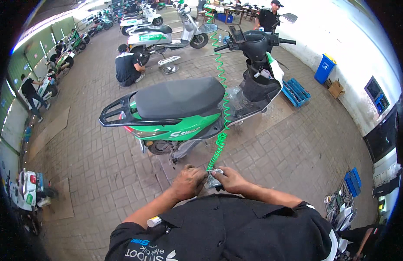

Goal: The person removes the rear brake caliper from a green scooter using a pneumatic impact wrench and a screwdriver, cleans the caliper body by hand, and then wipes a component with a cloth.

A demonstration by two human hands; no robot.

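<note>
My left hand (189, 182) is closed, its curled fingers beside the lower end of a green coiled hose (218, 150). What those fingers hold is hidden. My right hand (233, 180) grips a small silvery-grey object (213, 179) with a dark lower end, thumb on top. The hose runs down to this object between both hands, close in front of my chest; its exact kind I cannot tell. Just beyond the hands stands a green and black electric scooter (175, 106), its handlebar to the right, and the hose hangs in front of its seat (179, 98).
An open blue toolbox (296, 92) lies on the paving by the scooter's front wheel. A blue bin (325, 68) and cardboard box (336, 88) stand at the right wall. One person (127, 67) squats at another scooter (166, 37). Another blue toolbox (352, 182) lies right.
</note>
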